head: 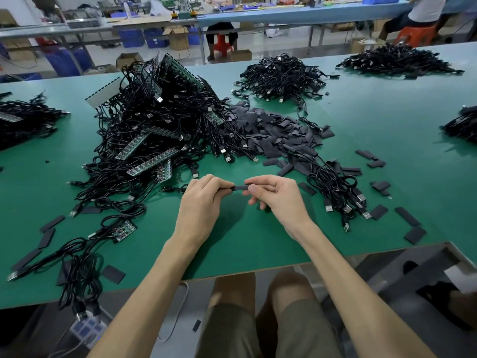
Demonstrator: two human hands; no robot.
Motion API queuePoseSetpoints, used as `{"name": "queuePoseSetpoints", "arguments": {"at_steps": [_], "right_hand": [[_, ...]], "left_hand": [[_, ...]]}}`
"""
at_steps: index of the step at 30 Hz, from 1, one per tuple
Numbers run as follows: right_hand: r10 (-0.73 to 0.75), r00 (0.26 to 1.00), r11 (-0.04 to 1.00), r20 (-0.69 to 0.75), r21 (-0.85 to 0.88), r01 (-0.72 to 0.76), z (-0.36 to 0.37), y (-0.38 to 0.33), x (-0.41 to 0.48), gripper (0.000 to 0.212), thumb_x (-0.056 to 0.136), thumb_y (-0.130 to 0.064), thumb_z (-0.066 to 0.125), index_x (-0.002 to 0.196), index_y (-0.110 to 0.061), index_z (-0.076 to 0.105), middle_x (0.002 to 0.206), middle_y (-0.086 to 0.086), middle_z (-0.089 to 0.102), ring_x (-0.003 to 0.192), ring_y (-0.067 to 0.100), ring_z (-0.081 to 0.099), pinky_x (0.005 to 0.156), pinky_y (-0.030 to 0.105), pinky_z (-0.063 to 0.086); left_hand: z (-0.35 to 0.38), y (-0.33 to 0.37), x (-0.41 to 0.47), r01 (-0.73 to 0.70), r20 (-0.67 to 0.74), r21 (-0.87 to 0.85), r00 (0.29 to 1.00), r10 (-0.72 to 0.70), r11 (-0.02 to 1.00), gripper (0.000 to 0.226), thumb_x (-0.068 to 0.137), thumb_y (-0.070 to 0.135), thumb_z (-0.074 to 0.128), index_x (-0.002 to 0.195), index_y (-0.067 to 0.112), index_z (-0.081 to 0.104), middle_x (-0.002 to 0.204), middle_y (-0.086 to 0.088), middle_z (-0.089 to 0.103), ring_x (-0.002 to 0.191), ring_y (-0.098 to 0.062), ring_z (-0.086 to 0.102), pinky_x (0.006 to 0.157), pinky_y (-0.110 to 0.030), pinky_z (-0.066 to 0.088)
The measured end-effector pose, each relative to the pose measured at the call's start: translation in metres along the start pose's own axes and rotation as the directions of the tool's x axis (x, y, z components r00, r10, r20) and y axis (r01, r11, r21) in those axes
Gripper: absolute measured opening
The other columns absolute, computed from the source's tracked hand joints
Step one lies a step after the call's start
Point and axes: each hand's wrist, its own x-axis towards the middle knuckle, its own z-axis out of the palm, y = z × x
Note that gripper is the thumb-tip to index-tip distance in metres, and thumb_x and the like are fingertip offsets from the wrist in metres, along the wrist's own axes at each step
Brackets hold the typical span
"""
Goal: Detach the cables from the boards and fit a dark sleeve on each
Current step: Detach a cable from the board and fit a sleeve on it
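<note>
Pinching fingers: the right hand (pixel 278 200) is pinching the right end of a sleeve (pixel 241 188) between thumb and forefinger, with its other fingers hanging loosely curled beneath.
Left hand (pixel 204 200): is clenching its curled fingers round the sleeve's left end; anything else inside the fist is staying hidden.
Sleeve: is showing as a short, flat, matte strip, near black, with straight edges, and is bridging the small gap between the two hands.
Position: the sleeve is hovering level above the near middle of the table (pixel 258 241), casting a shadow on the green top.
Bunch (pixel 335 187): black cables with silver USB plugs are lying just right of the right hand.
Loose sleeves (pixel 271 127): a grey-black pile is spreading beyond the hands, with strays lying scattered to both sides.
Heap (pixel 154 130): long green boards are lying tangled in black cables, left of the loose sleeves and touching them.
Small board (pixel 124 229): is lying near the left forearm with cables trailing from it.
Far piles (pixel 281 76): black cables are sitting heaped well beyond the loose sleeves.
</note>
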Motion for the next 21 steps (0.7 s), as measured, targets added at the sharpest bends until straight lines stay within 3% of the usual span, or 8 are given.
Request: {"name": "queuePoseSetpoints", "arguments": {"at_steps": [21], "right_hand": [[-0.005,1.000,1.000,-0.014,0.013,0.005,-0.0006,0.0015,0.0001,0.009,0.098,-0.008,0.067,0.102,-0.008,0.074,0.087,0.007,0.079,0.064,0.013,0.068,0.054,0.020,0.049]], "left_hand": [[-0.0022,0.0044,-0.0003,-0.002,0.029,0.004,1.000,0.002,1.000,0.012,0.091,0.002,0.071,0.101,0.008,0.075,0.089,-0.001,0.069,0.078,-0.028,0.057,0.078,-0.043,0.049]]}}
